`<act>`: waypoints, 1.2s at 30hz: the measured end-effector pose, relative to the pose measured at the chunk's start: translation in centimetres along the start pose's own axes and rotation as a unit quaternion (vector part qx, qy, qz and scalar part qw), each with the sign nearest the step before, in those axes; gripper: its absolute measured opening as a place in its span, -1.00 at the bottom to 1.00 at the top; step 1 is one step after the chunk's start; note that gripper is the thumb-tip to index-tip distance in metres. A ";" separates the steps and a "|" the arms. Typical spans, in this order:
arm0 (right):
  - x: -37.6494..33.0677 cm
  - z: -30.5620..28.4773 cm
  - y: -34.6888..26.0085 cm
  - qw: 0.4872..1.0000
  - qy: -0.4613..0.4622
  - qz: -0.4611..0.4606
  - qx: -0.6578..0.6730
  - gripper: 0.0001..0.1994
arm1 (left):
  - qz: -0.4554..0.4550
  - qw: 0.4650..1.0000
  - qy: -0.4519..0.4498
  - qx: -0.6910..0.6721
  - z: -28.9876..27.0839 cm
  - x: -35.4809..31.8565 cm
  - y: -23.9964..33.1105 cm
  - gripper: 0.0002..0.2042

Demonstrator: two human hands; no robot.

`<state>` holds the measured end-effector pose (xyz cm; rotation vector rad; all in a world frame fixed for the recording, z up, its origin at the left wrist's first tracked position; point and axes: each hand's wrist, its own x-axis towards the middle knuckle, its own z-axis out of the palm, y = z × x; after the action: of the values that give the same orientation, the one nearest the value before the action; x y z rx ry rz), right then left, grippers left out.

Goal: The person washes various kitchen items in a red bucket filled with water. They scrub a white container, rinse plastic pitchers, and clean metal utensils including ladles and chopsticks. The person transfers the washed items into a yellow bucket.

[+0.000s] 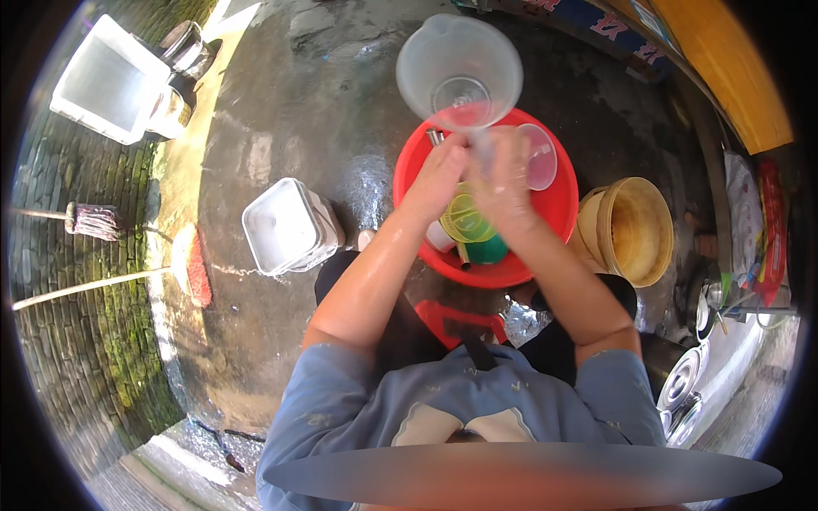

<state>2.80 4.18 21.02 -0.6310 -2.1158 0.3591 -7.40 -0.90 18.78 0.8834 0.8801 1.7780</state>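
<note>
Over the red basin [400, 180], a translucent plastic water dipper [460, 51] is held up with its round bowl pointing away from me. My left hand [441, 175] is closed at the dipper's handle, close to the bowl. Motion blurs my right hand [508, 183], which lies against the handle from the other side; its fingers are smeared. Inside the basin are a yellow-green plastic strainer-like piece [469, 217], a green rounded item [488, 249] and a pinkish clear cup-like item [540, 157]. My hands partly cover the basin's contents.
A white square bucket [281, 226] stands left of the basin, and yellowish tubs [639, 230] stand right. A red broom [198, 266] and a mop [92, 220] are by the mossy brick wall [94, 332]. A large white bin [111, 81] is at far left. The floor [273, 102] is wet.
</note>
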 end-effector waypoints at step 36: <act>11.5 -16.7 1.6 0.923 -0.336 0.156 0.106 -0.40 | -0.016 0.867 0.203 0.455 -6.9 1.1 2.1 -0.55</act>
<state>11.31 12.31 37.66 -0.7937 -2.5598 1.0989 -14.51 -1.83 17.45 1.0494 2.0942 1.4997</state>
